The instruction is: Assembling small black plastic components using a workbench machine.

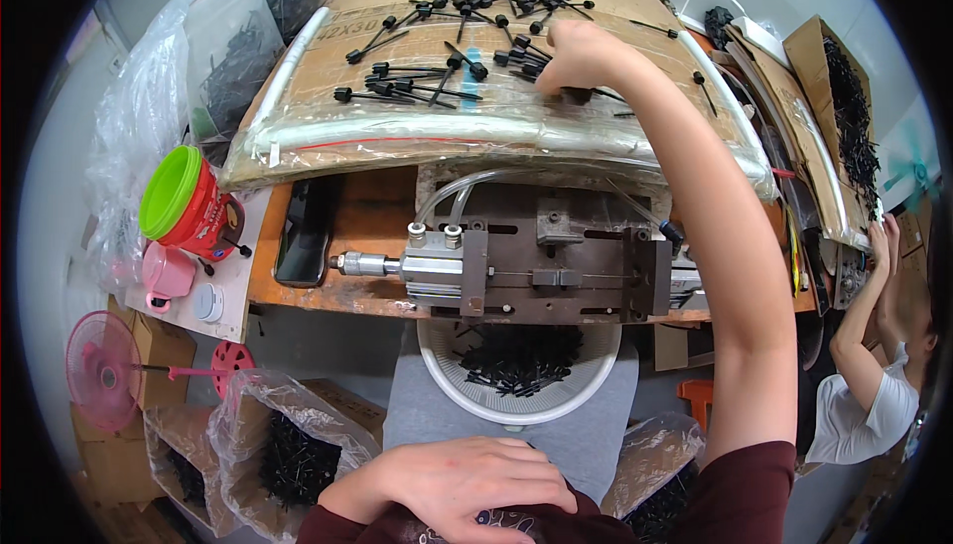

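At upper centre of the frame, black-headed rods [501, 59] lie on the cardboard panel [318, 72] just left of the right hand [581, 56], shafts running roughly sideways toward it. Its fingers curl down; whether that grip holds one I cannot tell. The left hand [467, 489] rests slack, lower centre, farther off.

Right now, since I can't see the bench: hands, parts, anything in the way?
Right hand at black parts on the cardboard, grip hidden. Left hand against the shirt, its palm unseen. Fixture's right end beneath the right forearm, apparently not blocking.
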